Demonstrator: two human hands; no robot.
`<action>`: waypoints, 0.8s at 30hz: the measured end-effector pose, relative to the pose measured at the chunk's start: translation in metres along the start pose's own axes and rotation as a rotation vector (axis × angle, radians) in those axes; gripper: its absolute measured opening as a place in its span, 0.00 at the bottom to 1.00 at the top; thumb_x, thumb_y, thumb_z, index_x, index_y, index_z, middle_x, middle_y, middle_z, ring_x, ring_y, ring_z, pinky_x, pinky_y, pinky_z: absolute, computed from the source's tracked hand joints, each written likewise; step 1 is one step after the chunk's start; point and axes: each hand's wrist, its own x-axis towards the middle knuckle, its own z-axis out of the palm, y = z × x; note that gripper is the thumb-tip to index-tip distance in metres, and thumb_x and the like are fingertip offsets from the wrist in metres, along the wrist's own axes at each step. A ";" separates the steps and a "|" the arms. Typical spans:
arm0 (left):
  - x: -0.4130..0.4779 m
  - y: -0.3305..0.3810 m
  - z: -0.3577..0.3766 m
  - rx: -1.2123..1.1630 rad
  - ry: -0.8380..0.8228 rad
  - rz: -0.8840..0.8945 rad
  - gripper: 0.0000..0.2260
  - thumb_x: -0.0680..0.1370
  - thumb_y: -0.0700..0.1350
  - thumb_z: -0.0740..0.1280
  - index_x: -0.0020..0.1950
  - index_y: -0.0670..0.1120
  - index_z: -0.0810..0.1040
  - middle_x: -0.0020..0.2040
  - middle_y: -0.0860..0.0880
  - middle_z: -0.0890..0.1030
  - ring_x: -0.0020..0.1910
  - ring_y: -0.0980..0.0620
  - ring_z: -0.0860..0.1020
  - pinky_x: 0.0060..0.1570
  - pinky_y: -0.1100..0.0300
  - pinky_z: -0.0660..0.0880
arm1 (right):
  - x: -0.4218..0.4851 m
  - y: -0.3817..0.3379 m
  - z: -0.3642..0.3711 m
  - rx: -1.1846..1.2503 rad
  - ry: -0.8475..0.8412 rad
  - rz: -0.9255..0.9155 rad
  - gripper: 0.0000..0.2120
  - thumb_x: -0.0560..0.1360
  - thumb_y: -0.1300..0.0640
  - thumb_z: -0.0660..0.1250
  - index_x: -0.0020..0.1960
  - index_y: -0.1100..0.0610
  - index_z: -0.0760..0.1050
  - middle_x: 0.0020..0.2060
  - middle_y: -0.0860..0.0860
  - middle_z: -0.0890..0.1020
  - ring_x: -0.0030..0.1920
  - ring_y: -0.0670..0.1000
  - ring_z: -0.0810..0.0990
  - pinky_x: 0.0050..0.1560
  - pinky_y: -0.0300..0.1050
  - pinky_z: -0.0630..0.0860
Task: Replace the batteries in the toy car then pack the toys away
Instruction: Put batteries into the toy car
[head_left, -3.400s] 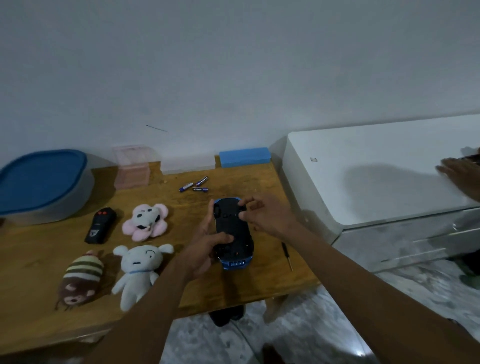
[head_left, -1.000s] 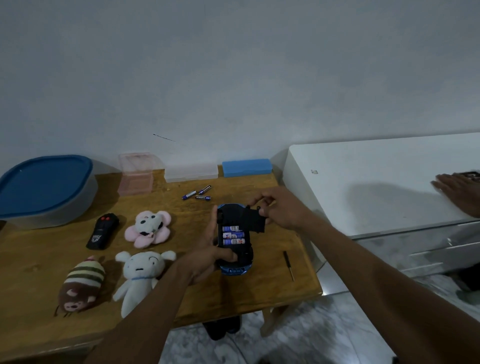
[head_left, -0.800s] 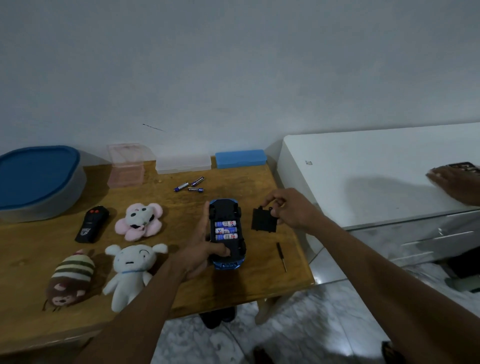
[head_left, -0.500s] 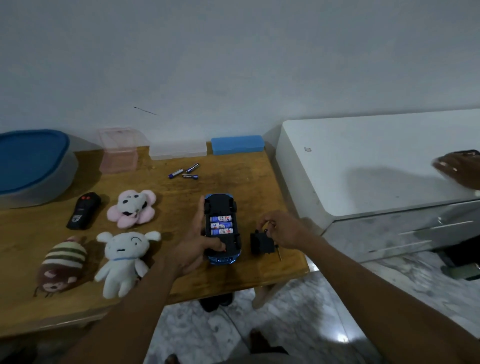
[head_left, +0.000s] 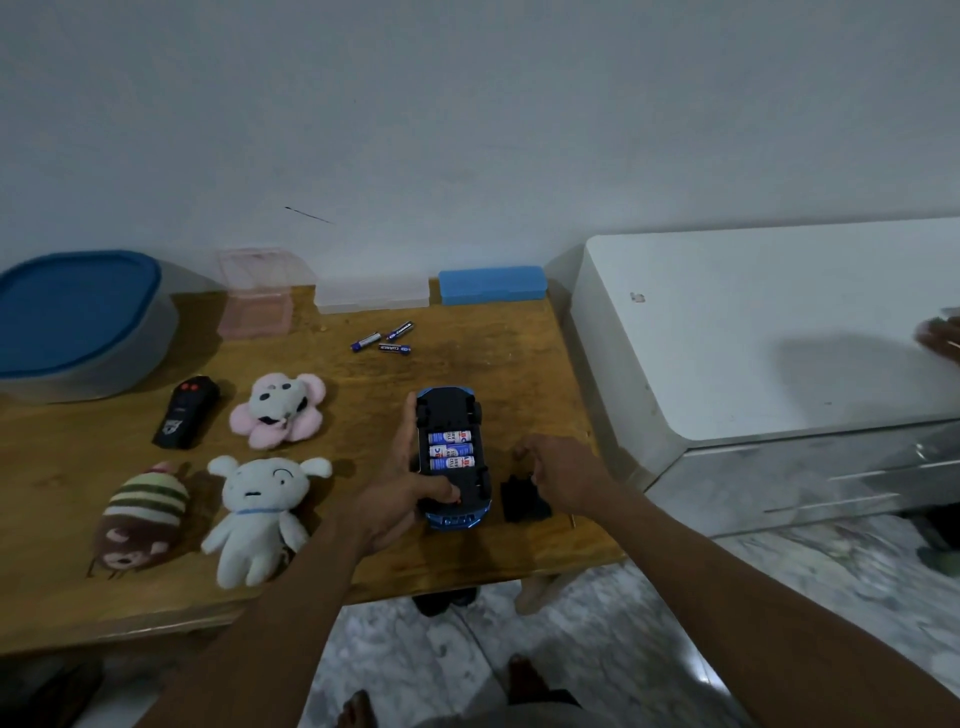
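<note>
Cover (head_left: 522, 500) has come off beside the toy car (head_left: 452, 457), your right hand (head_left: 561, 475) released; left hand (head_left: 395, 499) grips it; batteries (head_left: 451, 450) exposed for removal.

I count: four plush toys (head_left: 280, 410), three loose batteries (head_left: 384, 340), three fitted batteries (head_left: 451, 450), one toy car (head_left: 453, 514), one remote (head_left: 186, 413), three cases (head_left: 371, 295).

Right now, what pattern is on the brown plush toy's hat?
Green and cream stripes across the brown plush toy's hat; the head view shows it.
</note>
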 end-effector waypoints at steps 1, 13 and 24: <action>0.000 0.000 0.000 -0.001 0.005 0.001 0.54 0.68 0.18 0.61 0.76 0.66 0.47 0.67 0.47 0.75 0.61 0.44 0.78 0.53 0.49 0.78 | -0.001 -0.002 0.000 -0.023 -0.006 0.007 0.21 0.73 0.67 0.63 0.63 0.53 0.72 0.46 0.55 0.81 0.47 0.54 0.79 0.43 0.47 0.77; 0.004 0.012 -0.010 0.004 0.030 0.025 0.54 0.67 0.18 0.64 0.75 0.67 0.50 0.66 0.43 0.75 0.61 0.40 0.78 0.57 0.43 0.77 | -0.006 -0.044 -0.027 0.224 0.196 0.032 0.08 0.78 0.59 0.62 0.55 0.55 0.78 0.48 0.50 0.81 0.44 0.47 0.78 0.43 0.38 0.74; 0.008 0.028 -0.012 0.059 0.013 0.143 0.53 0.68 0.19 0.62 0.75 0.66 0.50 0.65 0.46 0.75 0.62 0.43 0.76 0.60 0.40 0.74 | -0.014 -0.109 -0.053 0.426 0.275 0.096 0.13 0.80 0.54 0.60 0.55 0.57 0.81 0.50 0.54 0.83 0.48 0.50 0.81 0.45 0.39 0.76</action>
